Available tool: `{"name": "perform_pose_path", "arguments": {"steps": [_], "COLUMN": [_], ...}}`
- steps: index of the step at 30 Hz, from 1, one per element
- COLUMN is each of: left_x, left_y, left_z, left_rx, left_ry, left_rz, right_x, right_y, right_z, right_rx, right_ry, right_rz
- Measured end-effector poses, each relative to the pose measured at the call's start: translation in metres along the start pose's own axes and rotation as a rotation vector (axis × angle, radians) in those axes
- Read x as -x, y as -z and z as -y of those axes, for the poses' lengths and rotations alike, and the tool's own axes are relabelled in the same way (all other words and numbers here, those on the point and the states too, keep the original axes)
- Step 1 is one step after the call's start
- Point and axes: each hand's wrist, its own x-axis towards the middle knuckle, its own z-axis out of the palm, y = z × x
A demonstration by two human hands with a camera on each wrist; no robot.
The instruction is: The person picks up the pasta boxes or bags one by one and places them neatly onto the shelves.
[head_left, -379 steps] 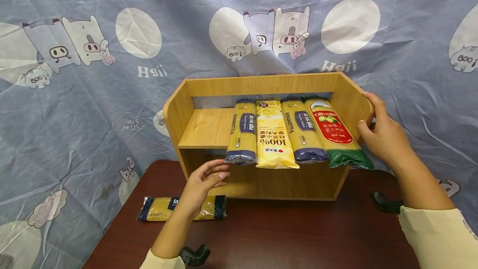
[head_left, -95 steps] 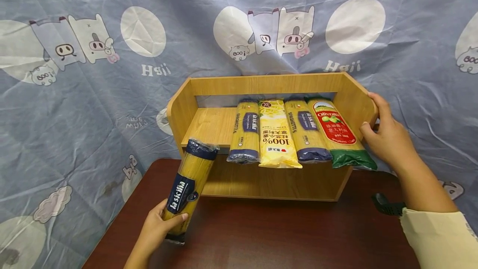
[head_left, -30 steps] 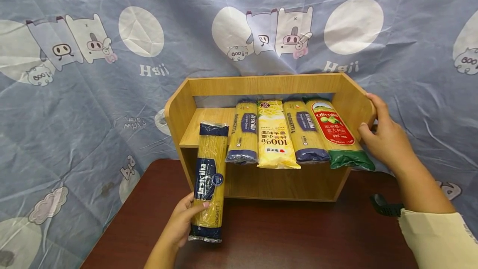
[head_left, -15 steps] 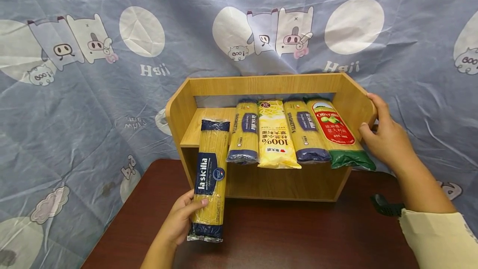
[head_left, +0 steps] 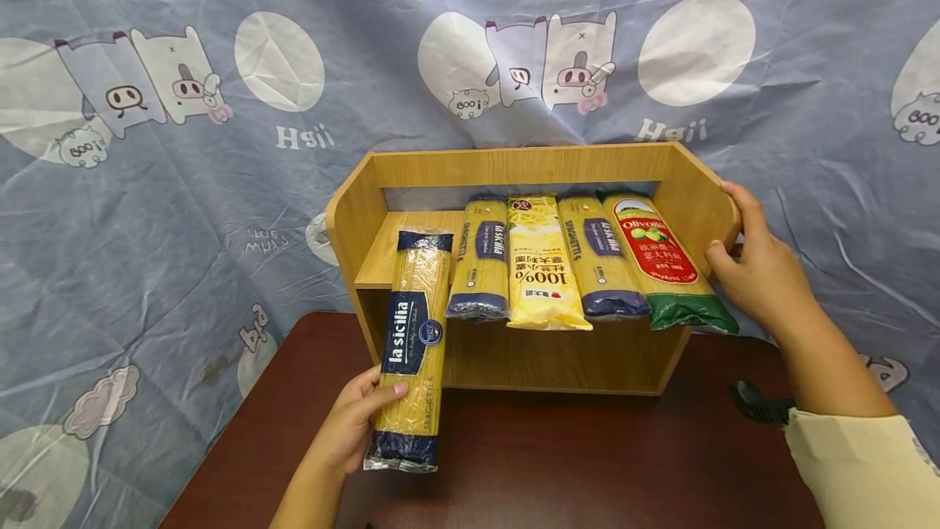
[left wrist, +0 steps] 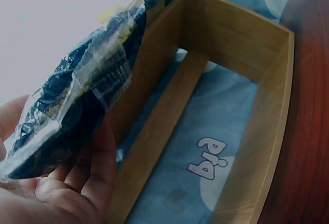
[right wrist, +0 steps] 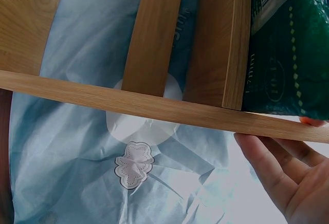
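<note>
My left hand (head_left: 351, 423) holds a pack of spaghetti (head_left: 417, 325) by its lower part, thumb across the front. The pack is clear film with navy ends and a navy label. It stands nearly lengthwise before the left part of the wooden shelf (head_left: 521, 168), its far end over the upper board. In the left wrist view the pack's crinkled navy end (left wrist: 77, 93) lies against the palm and fingers. My right hand (head_left: 764, 272) grips the shelf's right side panel. The right wrist view shows the thumb and fingers (right wrist: 272, 167) about that panel (right wrist: 169, 110).
On the upper board lie two more spaghetti packs (head_left: 481, 268) (head_left: 605, 268), a yellow pasta pack (head_left: 545, 276) between them, and a red and green pack (head_left: 661, 264) by the right panel. The shelf stands on a dark red table (head_left: 573, 464) before a patterned cloth (head_left: 367, 39).
The spaghetti pack first lay on the table. My left hand has picked it up, turned it lengthwise and brought it right, then slightly upward. The right hand stays on the panel.
</note>
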Motion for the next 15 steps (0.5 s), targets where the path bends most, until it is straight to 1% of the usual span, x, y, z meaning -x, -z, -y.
{"name": "perform_pose_path", "arguments": {"steps": [11, 15], "left_x": [-0.002, -0.002], "left_y": [-0.004, -0.005], "left_z": [-0.010, -0.014], "left_rx": [-0.003, 0.013], "left_ry": [0.007, 0.001], "left_rz": [-0.004, 0.015], "right_x": [0.001, 0.001], "right_y": [0.001, 0.001], "right_z": [0.001, 0.001], "right_rx": [0.006, 0.001], "right_ry": [-0.007, -0.007], "right_rz": [0.008, 0.009]}}
